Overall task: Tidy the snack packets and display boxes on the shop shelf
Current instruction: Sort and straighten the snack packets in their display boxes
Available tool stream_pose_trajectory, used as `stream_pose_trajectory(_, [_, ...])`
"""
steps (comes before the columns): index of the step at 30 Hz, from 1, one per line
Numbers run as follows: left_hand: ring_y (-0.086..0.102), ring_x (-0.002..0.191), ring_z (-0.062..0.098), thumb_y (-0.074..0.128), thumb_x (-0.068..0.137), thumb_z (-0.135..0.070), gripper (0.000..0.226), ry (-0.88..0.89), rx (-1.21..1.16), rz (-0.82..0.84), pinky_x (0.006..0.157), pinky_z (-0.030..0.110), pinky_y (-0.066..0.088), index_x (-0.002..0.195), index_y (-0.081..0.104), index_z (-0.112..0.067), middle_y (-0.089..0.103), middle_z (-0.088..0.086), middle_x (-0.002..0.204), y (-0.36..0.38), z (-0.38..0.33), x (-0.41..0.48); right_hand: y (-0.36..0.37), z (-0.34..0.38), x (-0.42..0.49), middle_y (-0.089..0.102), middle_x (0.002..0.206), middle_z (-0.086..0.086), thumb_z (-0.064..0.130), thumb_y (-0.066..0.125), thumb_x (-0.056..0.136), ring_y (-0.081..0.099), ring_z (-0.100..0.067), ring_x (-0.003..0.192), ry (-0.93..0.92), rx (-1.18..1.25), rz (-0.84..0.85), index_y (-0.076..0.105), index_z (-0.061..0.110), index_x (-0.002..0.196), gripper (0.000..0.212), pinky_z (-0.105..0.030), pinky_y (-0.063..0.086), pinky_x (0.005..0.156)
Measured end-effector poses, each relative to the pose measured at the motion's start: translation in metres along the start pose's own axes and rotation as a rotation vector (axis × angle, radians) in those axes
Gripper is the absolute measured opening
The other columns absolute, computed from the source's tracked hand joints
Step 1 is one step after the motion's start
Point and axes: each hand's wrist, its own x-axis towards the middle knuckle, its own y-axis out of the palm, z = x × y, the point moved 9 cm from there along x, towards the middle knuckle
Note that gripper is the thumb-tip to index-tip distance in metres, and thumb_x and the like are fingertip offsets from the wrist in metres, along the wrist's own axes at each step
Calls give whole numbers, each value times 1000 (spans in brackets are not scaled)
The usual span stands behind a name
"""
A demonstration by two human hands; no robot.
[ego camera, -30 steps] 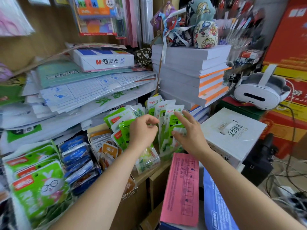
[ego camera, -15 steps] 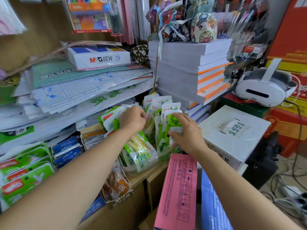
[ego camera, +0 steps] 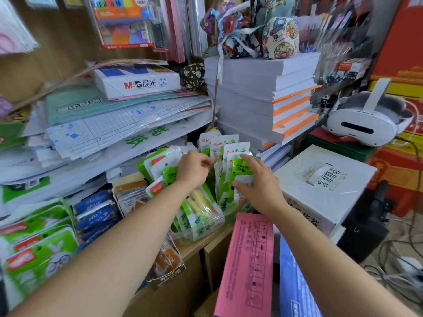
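left hand [ego camera: 193, 170] curled tight, right hand's [ego camera: 257, 180] fingers [ego camera: 249, 159] arched with thumb opposed.

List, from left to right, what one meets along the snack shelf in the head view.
Green rabbit packets → blue packets → left hand → right hand gripping upright green packets → white box.

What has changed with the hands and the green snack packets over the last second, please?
The right hand, then reaching with spread fingers, now grips the upright green-and-white snack packets. The left hand pushed further in among the leaning green packets, fingers curled; its grip is hidden. The pink paper sheet and white cardboard box stayed put.
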Motion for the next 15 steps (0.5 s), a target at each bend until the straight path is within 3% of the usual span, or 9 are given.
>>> stream_pose_trajectory(5, [72,92,16,77,87,-21,23,59,-19,95,89,38,58,110,78,-21,78,1,99,-2,0,-7,0,2,0,37,154,9,39,71,87,38,-22,138,7,-4,-7,33,37,151,74,-55,35,107])
stream_pose_trajectory(9, [72,92,14,73,89,-11,27,70,-138,-19,88,39,60,115,76,-18,77,0,101,-10,1,-13,-3,5,-3,29,159,8,42,69,87,30,-24,142,6,-50,-24,30,39,151,75,-55,30,107])
stream_pose_trajectory(13, [73,81,10,65,95,-12,21,70,-254,-292,76,38,63,112,74,-19,76,-3,94,-41,-1,-29,-16,2,-10,22,161,2,54,72,81,28,-29,141,42,-138,-119,27,40,152,85,-53,30,107])
stream_pose_trajectory(15, [72,86,11,65,96,-17,26,86,-207,-200,82,31,61,121,71,-17,76,-1,104,-36,-7,-39,-23,-2,-14,31,156,-1,64,70,78,36,-31,134,78,-189,-173,29,37,151,88,-50,35,103])
